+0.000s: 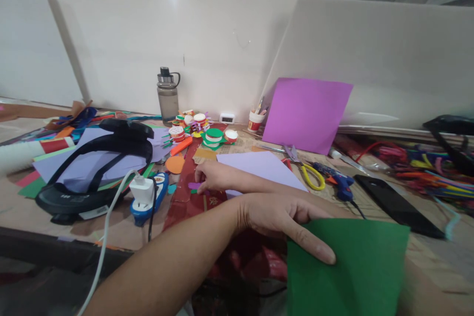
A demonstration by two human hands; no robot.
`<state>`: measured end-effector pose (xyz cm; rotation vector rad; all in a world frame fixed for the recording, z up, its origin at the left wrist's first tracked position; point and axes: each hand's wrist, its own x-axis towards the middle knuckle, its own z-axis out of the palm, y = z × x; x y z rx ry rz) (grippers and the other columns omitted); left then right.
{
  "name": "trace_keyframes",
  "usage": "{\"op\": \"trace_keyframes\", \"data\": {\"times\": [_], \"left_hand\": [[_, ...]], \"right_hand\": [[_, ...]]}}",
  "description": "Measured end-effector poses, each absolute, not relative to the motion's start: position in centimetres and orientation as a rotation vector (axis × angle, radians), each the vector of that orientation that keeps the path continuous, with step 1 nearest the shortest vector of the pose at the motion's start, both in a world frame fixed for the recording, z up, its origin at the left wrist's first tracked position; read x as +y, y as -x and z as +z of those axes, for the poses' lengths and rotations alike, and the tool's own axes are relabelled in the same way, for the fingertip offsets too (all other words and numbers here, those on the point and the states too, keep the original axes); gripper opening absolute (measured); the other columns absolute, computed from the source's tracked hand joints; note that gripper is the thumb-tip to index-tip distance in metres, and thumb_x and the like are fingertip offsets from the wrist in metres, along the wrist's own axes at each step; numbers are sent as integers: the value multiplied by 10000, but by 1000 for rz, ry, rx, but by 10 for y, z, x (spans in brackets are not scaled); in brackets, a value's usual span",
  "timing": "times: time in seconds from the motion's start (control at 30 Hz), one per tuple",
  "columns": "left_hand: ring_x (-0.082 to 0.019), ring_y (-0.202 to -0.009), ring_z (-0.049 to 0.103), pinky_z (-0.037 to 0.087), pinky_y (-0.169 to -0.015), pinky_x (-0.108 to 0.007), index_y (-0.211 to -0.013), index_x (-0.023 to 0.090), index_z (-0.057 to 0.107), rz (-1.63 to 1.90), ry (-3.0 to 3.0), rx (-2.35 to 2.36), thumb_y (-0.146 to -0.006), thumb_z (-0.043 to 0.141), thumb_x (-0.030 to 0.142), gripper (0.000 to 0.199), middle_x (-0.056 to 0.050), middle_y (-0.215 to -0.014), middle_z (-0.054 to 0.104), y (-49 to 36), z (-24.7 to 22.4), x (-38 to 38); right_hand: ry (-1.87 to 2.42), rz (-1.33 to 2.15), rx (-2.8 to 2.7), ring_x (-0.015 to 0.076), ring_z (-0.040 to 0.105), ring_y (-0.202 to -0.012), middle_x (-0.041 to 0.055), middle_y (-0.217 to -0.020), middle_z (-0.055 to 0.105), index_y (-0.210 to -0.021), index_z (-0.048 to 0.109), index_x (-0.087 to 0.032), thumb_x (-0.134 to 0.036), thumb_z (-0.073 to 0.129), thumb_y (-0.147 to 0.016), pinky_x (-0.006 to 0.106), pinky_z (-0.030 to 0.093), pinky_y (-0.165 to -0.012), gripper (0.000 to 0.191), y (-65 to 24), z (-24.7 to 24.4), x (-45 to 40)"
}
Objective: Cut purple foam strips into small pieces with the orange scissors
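Note:
My forearms cross. My left hand holds a green paper sheet at the lower right, thumb on top and the other fingers hidden behind it. Reaching left under my left wrist, my right hand has its fingertips closed at a small purple paper piece over the red mat. A teal scrap and an orange paper circle lie to the left of it. Just behind my right forearm is a lilac sheet.
A headset and a white plug on a blue power strip stand left. Behind are a bottle, small paper drums and a leaning purple sheet. Scissors, a glue gun and a black phone lie right.

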<state>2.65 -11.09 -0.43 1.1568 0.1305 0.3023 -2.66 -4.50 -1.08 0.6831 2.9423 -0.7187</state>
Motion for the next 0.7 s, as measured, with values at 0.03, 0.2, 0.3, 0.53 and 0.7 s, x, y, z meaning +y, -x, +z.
{"op": "trace_keyframes", "data": {"times": [0.03,0.2,0.3,0.53,0.7], "left_hand": [[-213,-774,708,572,-767,-362,-916,116,713,312,-1150,128,-556,858,310,435,1,-803,681,-26,-4,-111],[-200,-761,709,571,-759,-333,-901,122,698,307,-1137,109,-557,861,307,423,3,-807,681,-27,-3,-111],[-212,-781,709,571,-761,-350,-949,119,701,278,-1157,101,-582,845,307,437,-4,-831,680,-28,-5,-112],[-211,-766,714,575,-778,-369,-930,109,682,314,-1140,81,-574,855,298,440,1,-823,679,-28,-10,-109],[-197,-733,713,571,-791,-402,-969,80,645,388,-1089,98,-562,868,276,504,3,-813,675,-24,-10,-106]], "right_hand": [[-682,-752,2930,86,557,-622,-22,-717,669,-791,700,-164,-252,835,-682,197,339,-542,194,27,-11,-45],[-655,-874,2934,77,571,-628,-34,-707,672,-749,680,-158,-186,823,-680,187,348,-557,161,25,-12,-46],[-636,-886,2972,78,565,-631,-33,-703,662,-749,666,-157,-182,816,-687,189,348,-560,164,22,-12,-48],[-713,-1162,2964,84,548,-621,-31,-682,642,-809,676,-151,-123,765,-709,202,364,-589,137,16,-4,-50],[-829,-1998,2964,100,555,-658,-13,-735,635,-777,618,-149,-186,683,-761,230,426,-635,76,15,-4,-39]]}}
